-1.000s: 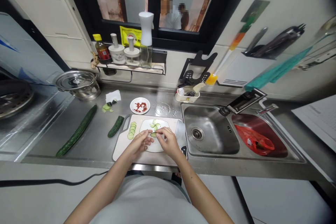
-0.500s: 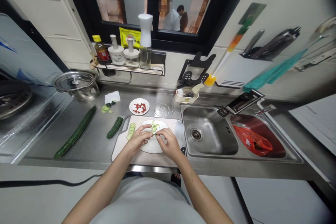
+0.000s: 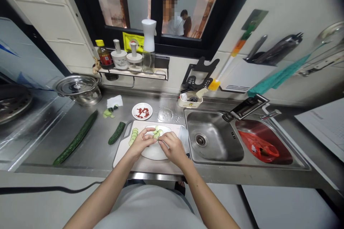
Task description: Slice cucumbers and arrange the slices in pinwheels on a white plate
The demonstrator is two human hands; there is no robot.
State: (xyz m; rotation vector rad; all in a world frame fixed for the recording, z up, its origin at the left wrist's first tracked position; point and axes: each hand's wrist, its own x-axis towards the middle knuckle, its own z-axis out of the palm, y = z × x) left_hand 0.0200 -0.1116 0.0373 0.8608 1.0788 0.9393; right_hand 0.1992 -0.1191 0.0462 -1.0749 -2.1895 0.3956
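Observation:
Over a white plate (image 3: 154, 154) my left hand (image 3: 142, 143) and my right hand (image 3: 172, 146) meet at the fingertips, both pinched on a thin cucumber slice, mostly hidden by the fingers. Just beyond the fingertips, several pale green cucumber slices (image 3: 157, 131) lie on the plate. The plate rests on a light cutting board (image 3: 125, 155) with a grey handle. A row of overlapping cucumber slices (image 3: 133, 136) lies on the board, left of my left hand. A knife blade (image 3: 184, 136) lies at the board's right edge, partly behind my right hand.
Left of the board lie a cut cucumber piece (image 3: 116, 133) and a long whole cucumber (image 3: 76, 137). Cucumber scraps (image 3: 108, 113) and a small plate of red chopped pieces (image 3: 142, 111) sit behind. A lidded pot (image 3: 77, 89) stands back left; the sink (image 3: 215, 136) is at right.
The hands have stayed nearly in place, with the fingertips closer together over the plate. The whole view has shifted slightly as the head moved.

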